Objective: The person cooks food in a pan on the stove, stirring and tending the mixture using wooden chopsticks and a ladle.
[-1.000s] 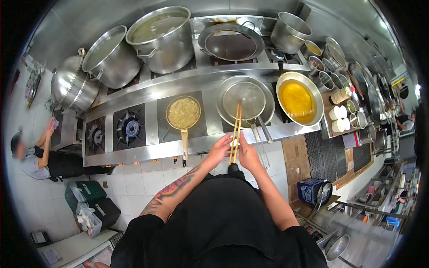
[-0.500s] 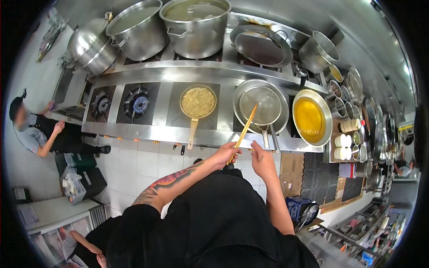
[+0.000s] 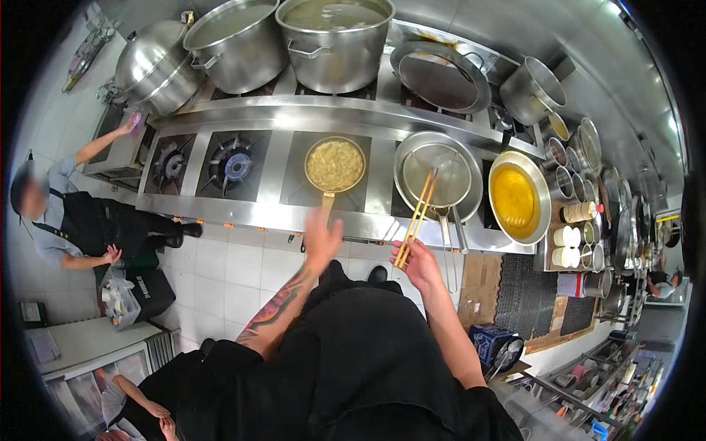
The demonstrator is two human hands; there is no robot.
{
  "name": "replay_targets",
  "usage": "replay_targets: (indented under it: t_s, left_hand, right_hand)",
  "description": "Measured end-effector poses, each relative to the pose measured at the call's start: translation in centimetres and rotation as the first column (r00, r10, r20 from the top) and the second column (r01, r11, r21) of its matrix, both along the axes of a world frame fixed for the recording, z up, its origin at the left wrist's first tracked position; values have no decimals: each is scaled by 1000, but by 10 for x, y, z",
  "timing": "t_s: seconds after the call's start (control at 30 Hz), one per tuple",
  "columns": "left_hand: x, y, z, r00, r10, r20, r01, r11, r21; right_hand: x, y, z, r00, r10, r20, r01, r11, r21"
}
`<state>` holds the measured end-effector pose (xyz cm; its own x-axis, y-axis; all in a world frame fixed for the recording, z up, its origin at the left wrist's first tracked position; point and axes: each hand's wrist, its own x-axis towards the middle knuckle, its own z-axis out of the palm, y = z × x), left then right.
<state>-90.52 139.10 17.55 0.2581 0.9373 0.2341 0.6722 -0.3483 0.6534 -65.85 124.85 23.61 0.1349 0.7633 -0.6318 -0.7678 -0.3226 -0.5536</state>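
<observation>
And here the right hand (image 3: 422, 266) is pinching a pair of slim yellow wooden chopsticks (image 3: 419, 213), gripped near the lower end, with the far tips slanting up over a round fine-mesh metal sieve (image 3: 447, 178). Whether they touch the mesh, the view doesn't show. The sieve sits within a wide round metal pan (image 3: 476, 176), both of their handles pointing back toward the person over the front edge of the steel surface (image 3: 257, 209).

Over to the left hand (image 3: 321, 241), well apart from the right: it's a blur above the pale handle (image 3: 328, 201) of a small round frying pan (image 3: 307, 166) (full of lumpy, pale golden food (image 3: 335, 164), by the way). Fingers point forward; it's impossible to tell whether they are spread or closed on that handle.

To the right of the sieve, a pale oval pan (image 3: 545, 200) carries bright yellow liquid (image 3: 515, 197). Off to the left, past the black burner (image 3: 237, 169), stands a co-worker in a dark apron (image 3: 92, 220), one arm stretched toward the steel pots.
</observation>
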Motion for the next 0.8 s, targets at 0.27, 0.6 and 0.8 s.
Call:
replay_targets:
  t_s: [0.27,0.6,0.8]
  left_hand:
    - [-27,48,-103,835,192,516,423,376,-824]
    - [-55,76,-69,901,176,396,312,370,-875]
    - [-32,56,-96,863,108,493,400,448,-799]
  right_hand:
    - [5,-11,-4,995,33,92,-32,999,-6]
    - [7,-10,1,988,63,139,-60,998,-27]
    - [3,-10,-1,990,43,134,-37,998,-52]
